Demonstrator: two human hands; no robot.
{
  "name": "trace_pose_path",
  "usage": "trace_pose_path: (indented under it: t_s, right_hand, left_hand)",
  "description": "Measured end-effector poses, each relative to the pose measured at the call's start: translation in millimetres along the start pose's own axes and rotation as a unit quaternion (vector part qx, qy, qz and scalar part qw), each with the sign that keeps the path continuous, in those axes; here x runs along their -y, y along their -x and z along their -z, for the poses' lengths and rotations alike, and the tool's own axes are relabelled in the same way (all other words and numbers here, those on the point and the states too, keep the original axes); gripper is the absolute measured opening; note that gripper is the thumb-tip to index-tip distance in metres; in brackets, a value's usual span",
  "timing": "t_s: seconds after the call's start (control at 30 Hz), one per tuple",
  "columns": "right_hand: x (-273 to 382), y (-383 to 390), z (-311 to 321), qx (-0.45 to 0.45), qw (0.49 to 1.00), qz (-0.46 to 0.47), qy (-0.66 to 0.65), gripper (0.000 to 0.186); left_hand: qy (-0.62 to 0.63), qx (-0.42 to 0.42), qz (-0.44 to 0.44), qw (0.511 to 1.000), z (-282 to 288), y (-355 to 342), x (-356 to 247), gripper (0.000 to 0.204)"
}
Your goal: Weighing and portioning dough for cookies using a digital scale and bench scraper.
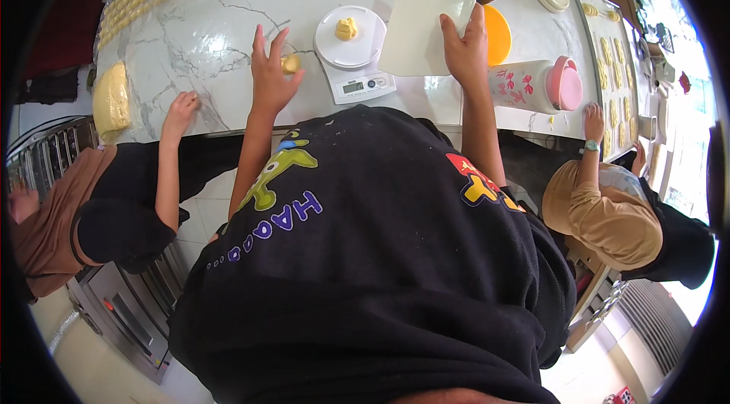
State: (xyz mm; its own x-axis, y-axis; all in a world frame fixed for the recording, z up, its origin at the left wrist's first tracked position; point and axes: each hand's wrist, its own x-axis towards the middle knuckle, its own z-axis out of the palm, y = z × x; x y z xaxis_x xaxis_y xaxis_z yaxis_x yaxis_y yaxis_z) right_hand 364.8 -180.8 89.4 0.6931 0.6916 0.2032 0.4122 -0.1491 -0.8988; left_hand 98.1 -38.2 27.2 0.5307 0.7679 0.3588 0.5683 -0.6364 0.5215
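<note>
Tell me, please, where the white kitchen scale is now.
In the head view, the white kitchen scale sits on the table at upper middle, between the left hand and the pale scraper in the right hand, with a dough lump on top.

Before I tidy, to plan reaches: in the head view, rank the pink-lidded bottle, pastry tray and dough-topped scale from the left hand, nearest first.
From the left hand:
1. Dough-topped scale: just right.
2. Pink-lidded bottle: farther right.
3. Pastry tray: far right.
</note>
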Motion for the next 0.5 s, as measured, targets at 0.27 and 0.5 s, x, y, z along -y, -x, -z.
trace_pose_path:
  t_s: [0.27,0.5]
  right_hand:
    - [1,0,0,0.010,1.000,0.013,0.003,0.035]
    - [8,7,-4,0.030,0.999,-0.008,-0.008,0.033]
  left_hand:
    - [0.114,0.102,-0.081,0.985,-17,-45,-39,0.047]
    - [0.038,0.171,-0.085,0.981,-44,-61,-47,0.033]
